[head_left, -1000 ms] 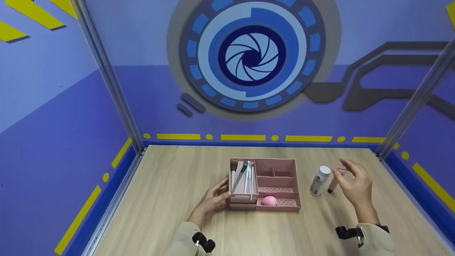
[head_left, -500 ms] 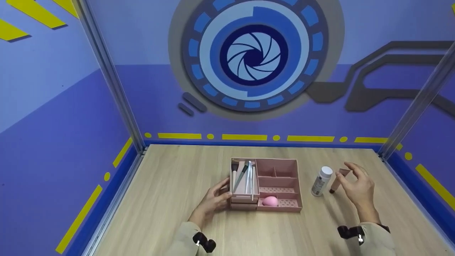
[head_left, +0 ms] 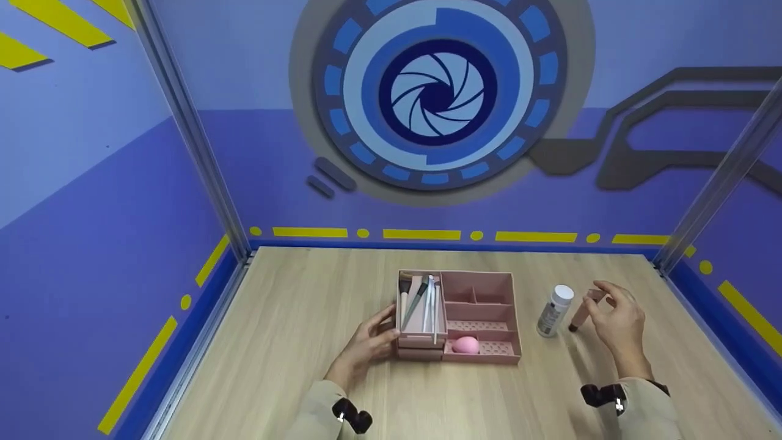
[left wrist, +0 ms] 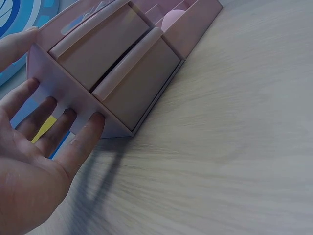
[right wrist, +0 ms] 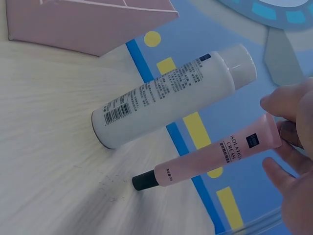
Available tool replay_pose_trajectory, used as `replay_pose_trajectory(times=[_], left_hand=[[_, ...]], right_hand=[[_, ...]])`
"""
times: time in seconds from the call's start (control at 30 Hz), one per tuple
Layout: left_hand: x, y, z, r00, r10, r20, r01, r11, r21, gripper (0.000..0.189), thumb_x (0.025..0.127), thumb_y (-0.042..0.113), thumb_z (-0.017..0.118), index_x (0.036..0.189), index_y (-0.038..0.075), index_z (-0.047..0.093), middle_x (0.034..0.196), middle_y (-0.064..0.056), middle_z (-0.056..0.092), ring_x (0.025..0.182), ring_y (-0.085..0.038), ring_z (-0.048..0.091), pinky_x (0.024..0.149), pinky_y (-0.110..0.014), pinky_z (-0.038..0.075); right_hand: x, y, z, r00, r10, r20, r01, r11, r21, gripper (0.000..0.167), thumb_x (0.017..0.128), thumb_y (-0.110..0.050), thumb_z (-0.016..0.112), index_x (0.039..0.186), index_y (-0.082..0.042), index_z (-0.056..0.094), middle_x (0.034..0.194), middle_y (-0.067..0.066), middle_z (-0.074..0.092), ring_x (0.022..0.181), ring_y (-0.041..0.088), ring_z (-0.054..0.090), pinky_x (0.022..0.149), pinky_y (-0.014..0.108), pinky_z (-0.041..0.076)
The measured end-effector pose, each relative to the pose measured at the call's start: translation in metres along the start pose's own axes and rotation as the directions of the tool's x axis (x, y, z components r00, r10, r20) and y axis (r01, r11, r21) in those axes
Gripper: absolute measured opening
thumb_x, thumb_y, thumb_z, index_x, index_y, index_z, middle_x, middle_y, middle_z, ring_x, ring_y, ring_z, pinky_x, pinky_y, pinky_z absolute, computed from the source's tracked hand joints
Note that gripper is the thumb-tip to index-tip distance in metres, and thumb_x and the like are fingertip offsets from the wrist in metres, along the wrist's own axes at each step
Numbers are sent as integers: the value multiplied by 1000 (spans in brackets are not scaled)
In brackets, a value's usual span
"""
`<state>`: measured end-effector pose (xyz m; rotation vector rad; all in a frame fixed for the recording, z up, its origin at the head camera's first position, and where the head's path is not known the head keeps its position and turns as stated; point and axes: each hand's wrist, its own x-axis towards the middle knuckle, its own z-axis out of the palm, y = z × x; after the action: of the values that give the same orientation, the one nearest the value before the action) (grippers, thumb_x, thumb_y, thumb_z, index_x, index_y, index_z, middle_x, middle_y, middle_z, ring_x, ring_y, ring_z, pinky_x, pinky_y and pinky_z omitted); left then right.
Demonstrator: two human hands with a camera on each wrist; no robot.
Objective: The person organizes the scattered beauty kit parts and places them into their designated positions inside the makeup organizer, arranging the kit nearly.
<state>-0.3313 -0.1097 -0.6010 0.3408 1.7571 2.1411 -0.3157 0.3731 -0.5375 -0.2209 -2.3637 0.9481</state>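
Note:
A pink organizer box (head_left: 482,360) with drawers and compartments stands on the table. My left hand (head_left: 366,348) rests against its left side, with fingers spread and fairly straight; in the left wrist view the fingertips touch the side panel and the thumb lies at the upper edge. On the right, a pink tube of isolation cream (right wrist: 210,154) stands cap down, tilted slightly. My right hand (head_left: 620,324) has thumb and fingers curled about the tube's flat upper end. Beside the tube stands a white bottle (right wrist: 166,98) with a white cap, apart from the hand.
Several makeup brushes (head_left: 415,305) lie in the box's left upper tray. A pink makeup sponge (head_left: 466,345) sits in the front right compartment. Behind the wooden table (head_left: 305,293) rises a blue patterned wall (head_left: 256,171), with metal posts at both corners.
My right thumb and fingers have drawn closer together around the tube's upper end. The left hand, box and bottle keep their places; the head view has shifted slightly.

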Motion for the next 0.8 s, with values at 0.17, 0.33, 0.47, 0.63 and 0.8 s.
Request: replay_pose_trajectory(times=[0.17, 0.33, 0.47, 0.63, 0.8], left_hand=[[-1, 0, 1, 1000, 0, 3, 0, 1000, -5, 75, 90, 23, 69, 154, 14, 29, 154, -20, 35, 127, -27, 51, 103, -48, 44], [-1, -1, 1, 1000, 6, 5, -6, 1000, -3, 75, 91, 23, 68, 154, 12, 28, 155, -20, 33, 130, -28, 48, 103, -47, 44], [-2, -1, 2, 1000, -4, 1, 4, 1000, -11, 76, 90, 23, 69, 154, 13, 29, 155, -19, 33, 130, -28, 48, 103, -47, 44], [0, 0, 1, 1000, -14, -2, 14, 1000, -10, 76, 90, 24, 69, 154, 15, 29, 156, -18, 33, 129, -28, 49, 102, -48, 44], [0, 0, 1, 1000, -4, 1, 4, 1000, -1, 74, 91, 24, 68, 154, 15, 30, 154, -19, 36, 129, -27, 48, 104, -48, 43]], right_hand=[[1, 3, 3, 1000, -2, -24, 1, 1000, -31, 33, 90, -6, 65, 123, -1, 62, 125, 19, 59, 116, 35, 54, 96, 49, 47], [-3, 8, 8, 998, 57, 2, -57, 997, -43, 32, 92, -7, 64, 123, 0, 62, 121, 20, 60, 109, 33, 59, 91, 40, 51], [-6, 16, 11, 992, 123, 22, -122, 992, -41, 38, 91, -14, 67, 125, 1, 60, 118, 23, 63, 108, 36, 61, 84, 24, 53], [-6, 21, 11, 991, 136, 7, -136, 991, -10, 40, 91, -19, 69, 124, 1, 61, 114, 25, 66, 106, 36, 63, 69, -1, 38], [-6, 20, 10, 991, 135, 10, -135, 991, 13, 37, 91, -17, 68, 122, 1, 62, 114, 25, 66, 105, 37, 63, 68, -3, 36]])
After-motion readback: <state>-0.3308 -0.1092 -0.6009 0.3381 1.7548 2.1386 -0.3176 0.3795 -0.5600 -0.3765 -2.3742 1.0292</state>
